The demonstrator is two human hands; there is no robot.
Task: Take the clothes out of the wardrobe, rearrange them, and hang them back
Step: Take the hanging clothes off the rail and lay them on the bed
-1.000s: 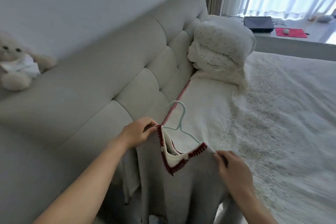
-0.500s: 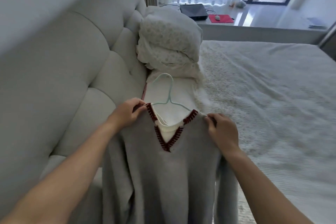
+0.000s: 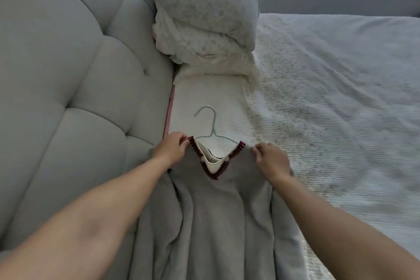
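We pinch the sweater (image 3: 218,216) at both shoulders, left hand (image 3: 170,148) at nine o'clock of the collar, right hand (image 3: 271,160) at three. The hanger (image 3: 210,130) hook points to twelve o'clock on the bed (image 3: 329,98).

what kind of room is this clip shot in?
Most likely a bedroom. A made bed with a textured white cover fills the right side, a tufted padded headboard runs along the left, and folded bedding is stacked against it.

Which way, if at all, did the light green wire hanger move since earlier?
Yes, toward the person: the light green wire hanger now lies apart from the folded white bedding stack.
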